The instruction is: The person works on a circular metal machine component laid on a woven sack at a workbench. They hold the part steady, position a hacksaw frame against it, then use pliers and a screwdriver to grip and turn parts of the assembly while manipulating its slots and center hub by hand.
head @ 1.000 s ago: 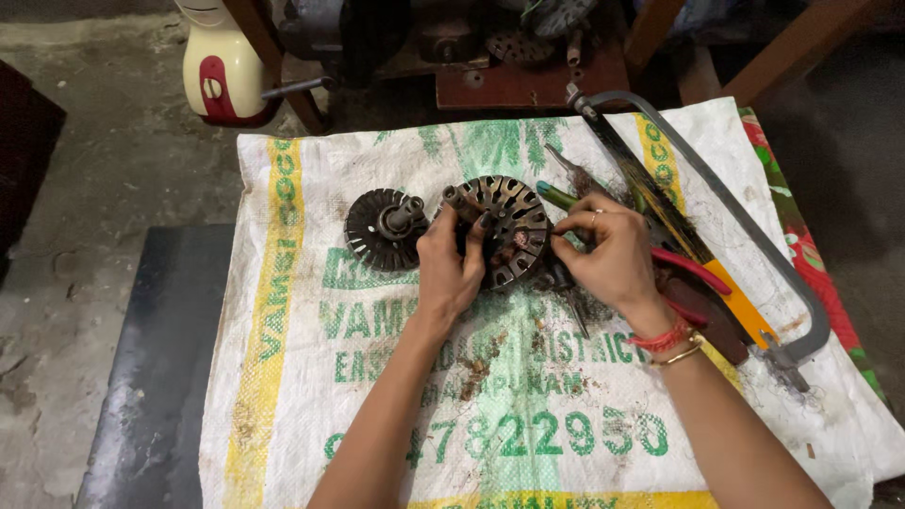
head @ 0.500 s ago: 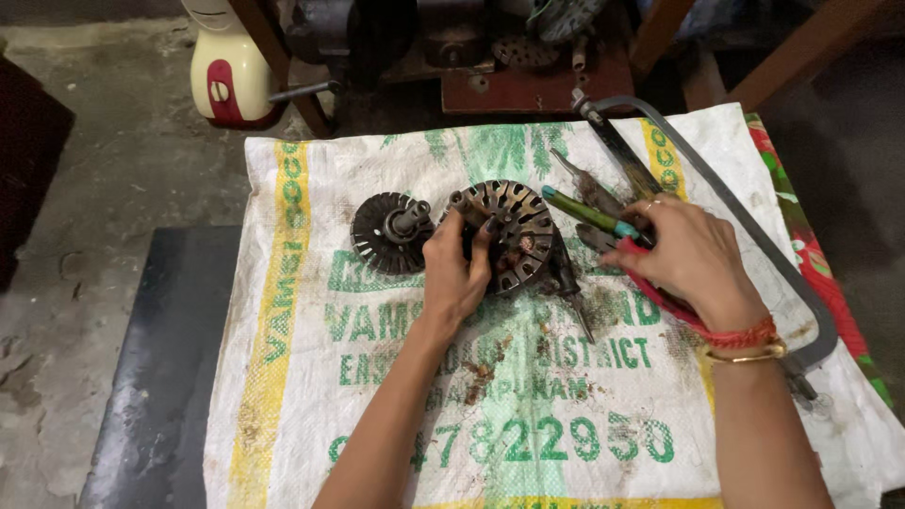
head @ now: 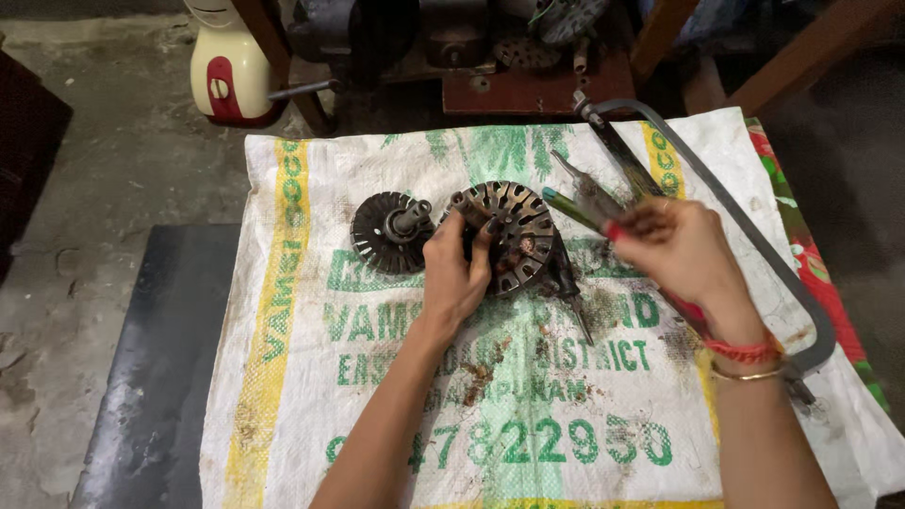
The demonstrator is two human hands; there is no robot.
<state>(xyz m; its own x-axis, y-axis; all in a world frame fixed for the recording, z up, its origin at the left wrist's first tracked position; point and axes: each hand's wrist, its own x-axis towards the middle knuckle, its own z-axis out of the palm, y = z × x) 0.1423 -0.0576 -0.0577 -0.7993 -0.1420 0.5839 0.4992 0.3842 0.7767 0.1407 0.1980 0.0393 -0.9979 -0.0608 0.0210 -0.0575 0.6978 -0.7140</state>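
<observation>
My left hand (head: 454,273) grips the near-left edge of a round slotted metal motor part (head: 517,231) that rests on a printed white sack (head: 311,377). My right hand (head: 681,253) is blurred and hovers to the right of that part, over a pile of hand tools. Its fingertips are next to a green-handled screwdriver (head: 566,207) and a pair of pliers (head: 586,188). A red tool handle (head: 686,311) shows under its palm; whether the fingers hold anything is unclear. A dark-handled tool (head: 568,287) pokes out from beneath the round part.
A dark finned disc with a short shaft (head: 389,232) lies just left of the round part. A hacksaw (head: 726,221) curves along the sack's right side. A white-and-red appliance (head: 228,71) and dark machinery (head: 377,33) stand beyond the sack. A dark bench (head: 156,377) lies under it.
My right hand has left the round part and moved right, onto the tool pile. My left hand has stayed on the round part.
</observation>
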